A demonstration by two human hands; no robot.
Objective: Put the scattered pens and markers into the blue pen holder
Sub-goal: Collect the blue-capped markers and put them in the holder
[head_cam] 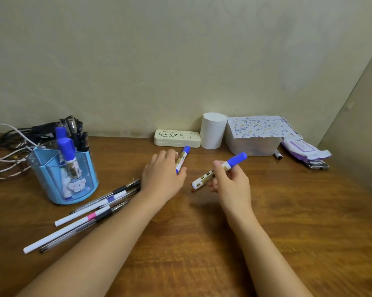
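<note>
The blue pen holder (52, 181) stands at the left of the wooden desk, with two blue-capped markers (67, 155) and several dark pens in it. Several pens (95, 207) lie scattered just right of and in front of it, partly under my left forearm. My left hand (161, 174) is palm down on the desk, thumb and forefinger closed around the lower end of a blue-capped marker (184, 156) that still touches the desk. My right hand (231, 182) holds a second blue-capped marker (234, 161) tilted above the desk.
Along the wall stand a cream case (177, 138), a white roll (213, 130) and a white box with dotted paper (253, 136). A black marker (277, 154), a wipes pack (303, 146) and a phone (318, 165) lie at the right. Cables (9, 151) lie behind the holder.
</note>
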